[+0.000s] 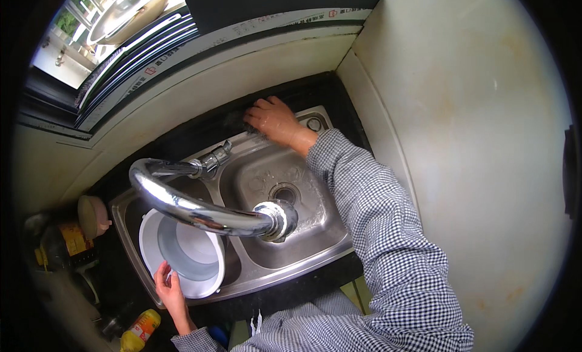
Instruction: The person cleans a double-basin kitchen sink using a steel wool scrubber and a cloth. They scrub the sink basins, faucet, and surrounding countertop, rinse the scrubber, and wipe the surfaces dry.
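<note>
My left hand [169, 286] is over the near-left rim of a white plastic bucket [148, 236], its fingers loosely curled and the thumb apart. Whether it touches the rim is unclear. The bucket sits tilted in the left bowl of a stainless steel double sink [291, 272]. My right hand [275, 122], wet, reaches to the sink's back edge, its fingers bent over a dark fuzzy pad [255, 130] that looks like steel wool and is mostly hidden. A chrome gooseneck faucet [200, 213] arches across the sink, its spout above the right bowl [254, 184]. Water glistens around the drain [284, 194].
Left of the sink stand a pale pink-rimmed bowl [92, 215], a dark bottle with an orange label [75, 238] and a yellow bottle [141, 329]. A wall [454, 102] rises close on the right. Behind is a window with a metal lid [132, 11] beyond it.
</note>
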`<control>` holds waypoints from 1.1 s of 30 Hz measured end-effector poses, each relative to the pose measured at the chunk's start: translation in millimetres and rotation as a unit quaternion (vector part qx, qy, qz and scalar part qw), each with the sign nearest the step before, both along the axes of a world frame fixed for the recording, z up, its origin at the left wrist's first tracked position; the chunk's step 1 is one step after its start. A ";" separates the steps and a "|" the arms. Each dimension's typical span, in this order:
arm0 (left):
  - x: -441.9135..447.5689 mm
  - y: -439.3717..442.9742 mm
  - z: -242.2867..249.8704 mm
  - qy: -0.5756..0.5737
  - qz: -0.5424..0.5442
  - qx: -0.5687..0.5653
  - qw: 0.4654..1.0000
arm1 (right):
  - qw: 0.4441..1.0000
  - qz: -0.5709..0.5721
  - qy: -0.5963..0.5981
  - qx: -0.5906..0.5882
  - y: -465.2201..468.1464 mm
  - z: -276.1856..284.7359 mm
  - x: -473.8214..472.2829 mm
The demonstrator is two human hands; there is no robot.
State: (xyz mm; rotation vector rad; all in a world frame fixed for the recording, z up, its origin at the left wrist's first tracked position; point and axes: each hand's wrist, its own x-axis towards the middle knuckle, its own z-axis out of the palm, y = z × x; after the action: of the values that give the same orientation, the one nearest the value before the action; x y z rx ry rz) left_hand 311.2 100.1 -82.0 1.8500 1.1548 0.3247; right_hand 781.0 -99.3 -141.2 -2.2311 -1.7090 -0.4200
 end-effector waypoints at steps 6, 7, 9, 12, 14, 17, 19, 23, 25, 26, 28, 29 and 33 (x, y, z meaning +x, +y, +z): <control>-1.4 -0.2 9.7 -0.008 0.007 -0.049 0.999 | 0.908 -0.305 -0.097 -0.270 -75.5 11.2 35.8; -2.4 0.2 10.9 -0.024 0.006 -0.061 0.998 | 0.914 -0.283 -0.100 -0.274 -78.2 10.2 38.1; -4.7 0.0 12.8 -0.021 0.000 -0.042 0.999 | 0.906 -0.271 -0.107 -0.307 -75.2 6.8 42.7; -6.8 -1.1 15.8 -0.004 -0.017 -0.026 1.000 | 0.911 -0.268 -0.118 -0.291 -60.5 -5.2 40.1; -5.7 -2.5 19.0 0.004 -0.029 -0.021 0.999 | 0.904 -0.334 -0.108 -0.244 -61.8 -12.5 35.7; 3.0 -2.3 28.4 -0.008 -0.069 -0.040 0.997 | 0.885 -0.375 -0.141 -0.236 -82.2 -21.7 26.3; 10.8 -2.4 36.2 0.003 -0.099 -0.016 0.995 | 0.885 -0.378 -0.108 -0.250 -108.6 -25.3 5.5; 26.3 -2.8 52.2 -0.008 -0.172 0.030 0.985 | 0.885 -0.407 -0.078 -0.211 -179.5 -20.7 -104.6; 31.6 -3.3 58.9 -0.020 -0.188 0.029 0.982 | 0.856 -0.465 -0.005 -0.227 -230.2 -7.0 -192.6; 33.4 -3.5 62.0 -0.028 -0.195 0.030 0.980 | 0.854 -0.468 0.038 -0.225 -257.8 3.8 -237.2; 35.6 -3.7 67.1 -0.023 -0.216 0.037 0.975 | 0.822 -0.442 0.089 -0.348 -308.4 30.7 -309.1; 36.4 -3.5 69.0 -0.028 -0.220 0.036 0.974 | 0.792 -0.431 0.164 -0.399 -326.0 43.2 -324.0; 33.0 -3.4 74.6 -0.023 -0.210 0.043 0.977 | 0.879 -0.433 0.075 -0.186 -299.0 77.6 -255.9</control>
State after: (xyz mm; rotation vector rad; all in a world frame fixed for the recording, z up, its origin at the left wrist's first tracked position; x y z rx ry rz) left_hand 344.2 96.7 -7.4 2.0932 0.7014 0.1764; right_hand 525.1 -398.3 -63.7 -3.1372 -0.6501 -0.0765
